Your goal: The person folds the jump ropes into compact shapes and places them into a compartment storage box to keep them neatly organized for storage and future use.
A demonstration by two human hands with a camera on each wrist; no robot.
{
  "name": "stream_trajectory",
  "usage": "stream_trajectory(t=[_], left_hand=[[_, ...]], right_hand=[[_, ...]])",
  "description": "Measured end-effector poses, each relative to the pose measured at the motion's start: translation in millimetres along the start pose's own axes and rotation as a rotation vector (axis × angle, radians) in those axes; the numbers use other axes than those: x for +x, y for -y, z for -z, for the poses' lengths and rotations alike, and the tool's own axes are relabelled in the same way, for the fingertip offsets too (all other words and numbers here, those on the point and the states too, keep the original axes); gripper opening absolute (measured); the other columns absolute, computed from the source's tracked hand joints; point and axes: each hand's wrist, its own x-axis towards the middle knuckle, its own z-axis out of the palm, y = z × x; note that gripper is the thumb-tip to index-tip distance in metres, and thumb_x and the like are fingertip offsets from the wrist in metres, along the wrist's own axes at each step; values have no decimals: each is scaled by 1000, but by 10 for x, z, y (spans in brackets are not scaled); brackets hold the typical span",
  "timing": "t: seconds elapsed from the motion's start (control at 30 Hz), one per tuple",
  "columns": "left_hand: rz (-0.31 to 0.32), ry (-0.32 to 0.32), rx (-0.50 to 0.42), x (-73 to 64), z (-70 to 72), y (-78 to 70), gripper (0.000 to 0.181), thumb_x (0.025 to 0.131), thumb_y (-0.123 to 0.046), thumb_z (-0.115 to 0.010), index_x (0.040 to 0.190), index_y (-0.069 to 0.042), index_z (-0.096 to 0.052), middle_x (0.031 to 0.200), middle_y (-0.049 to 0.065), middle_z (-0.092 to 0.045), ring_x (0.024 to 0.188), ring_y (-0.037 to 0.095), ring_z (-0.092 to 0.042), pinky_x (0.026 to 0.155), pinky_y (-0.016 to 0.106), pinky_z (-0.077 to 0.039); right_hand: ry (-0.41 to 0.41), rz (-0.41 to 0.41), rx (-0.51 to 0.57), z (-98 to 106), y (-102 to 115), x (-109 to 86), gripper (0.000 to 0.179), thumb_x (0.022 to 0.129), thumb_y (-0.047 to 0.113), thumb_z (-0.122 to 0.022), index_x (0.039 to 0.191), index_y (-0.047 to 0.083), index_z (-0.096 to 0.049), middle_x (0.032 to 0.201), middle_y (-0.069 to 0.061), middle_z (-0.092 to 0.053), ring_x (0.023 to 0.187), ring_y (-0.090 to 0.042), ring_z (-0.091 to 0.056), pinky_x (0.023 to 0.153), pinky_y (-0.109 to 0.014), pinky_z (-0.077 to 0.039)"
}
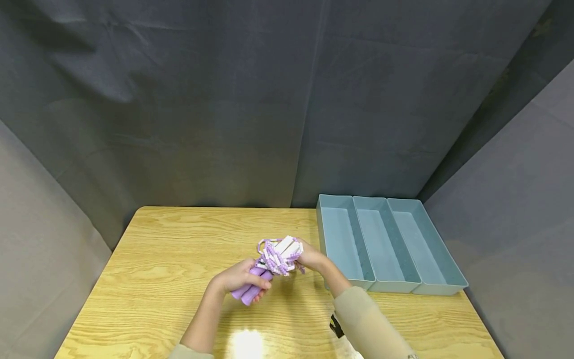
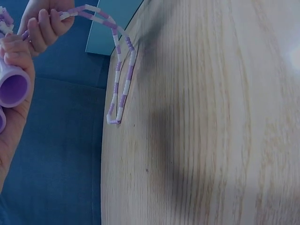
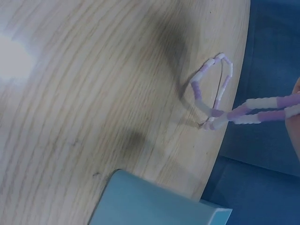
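Note:
A jump rope with white and purple beads [image 1: 279, 257] is bunched between the two hands above the table. Its two purple handles [image 1: 253, 285] lie side by side in my left hand [image 1: 239, 276], whose fingers and thumb wrap round them. In the left wrist view one hollow handle end [image 2: 14, 88] faces the camera. My right hand [image 1: 309, 257] grips the beaded cord at the far side of the bundle, with its fingers [image 2: 46, 28] curled round the strands. From that hand a loop of beaded cord [image 3: 269, 109] hangs down toward the tabletop.
A blue-grey tray [image 1: 394, 286] with three long compartments stands at the right of the wooden table [image 1: 170, 279]. Near the right forearm a small black and yellow item [image 1: 336, 326] lies partly hidden by the sleeve. Grey curtains [image 1: 224, 109] enclose the back and sides.

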Motion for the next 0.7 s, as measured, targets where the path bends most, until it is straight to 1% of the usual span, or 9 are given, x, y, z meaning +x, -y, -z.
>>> stream_trajectory(t=[0.07, 0.13, 0.2, 0.27, 0.3, 0.33, 0.43, 0.57, 0.7], left_hand=[[-10, 1, -13, -3, 10, 7, 12, 82, -8, -61, 80, 1, -54, 63, 6, -58, 52, 14, -56, 48, 24, -51], [-23, 3, -20, -3, 19, 17, 11, 82, -8, -61, 80, 1, -54, 63, 6, -58, 52, 15, -55, 49, 24, -51], [-38, 0, -19, -4, 27, 27, 11, 83, -7, -60, 80, 1, -54, 64, 7, -58, 52, 15, -55, 49, 24, -51], [-46, -11, -21, -6, 38, 37, 11, 83, -7, -60, 81, 1, -53, 64, 8, -58, 52, 15, -56, 49, 24, -51], [-47, -21, -21, -8, 43, 39, 11, 83, -7, -60, 81, 1, -53, 64, 8, -58, 52, 16, -56, 49, 25, -51], [-46, -31, -22, -10, 48, 42, 11, 83, -8, -60, 82, 1, -53, 63, 8, -58, 52, 15, -56, 49, 25, -51], [-33, -58, -28, -15, 62, 46, 13, 82, -9, -61, 83, 1, -53, 63, 7, -58, 52, 16, -56, 50, 26, -51], [-30, -84, -34, -30, 72, 44, 15, 82, -9, -62, 85, 3, -53, 64, 7, -59, 53, 17, -57, 50, 28, -52], [-56, -97, -50, -47, 76, 31, 15, 83, -8, -61, 85, 4, -53, 64, 8, -58, 53, 16, -57, 50, 28, -52]], right_hand=[[-15, -7, -22, -1, -27, 3, 38, 88, 16, -45, 112, -13, -52, 50, -7, -45, 38, -11, -38, 33, -22, -34], [-12, -12, -28, 2, -73, 21, 29, 90, 13, -43, 96, -12, -56, 50, -8, -44, 40, -14, -38, 34, -23, -34], [-4, -8, -26, 3, -124, 40, 25, 91, 9, -39, 79, -5, -55, 49, -6, -45, 41, -16, -38, 35, -24, -34], [7, -13, -25, 11, -198, 71, 27, 92, 4, -35, 70, 3, -52, 51, -4, -46, 43, -17, -38, 37, -25, -34], [9, -17, -24, 15, -236, 82, 29, 92, 2, -34, 69, 5, -50, 51, -3, -47, 44, -17, -38, 38, -25, -34], [8, -19, -28, 20, -271, 91, 29, 92, 0, -33, 70, 5, -50, 53, -3, -47, 45, -16, -39, 39, -25, -34], [20, -34, -33, 38, -369, 111, 27, 91, 0, -32, 72, 4, -51, 57, -5, -47, 47, -14, -39, 41, -23, -34], [83, -26, -12, 48, -434, 116, 30, 95, 7, -31, 76, -5, -50, 61, -5, -48, 49, -12, -39, 43, -20, -33], [149, -7, -11, 57, -469, 115, 34, 99, 13, -30, 86, -14, -48, 68, -5, -51, 54, -12, -42, 47, -20, -33]])
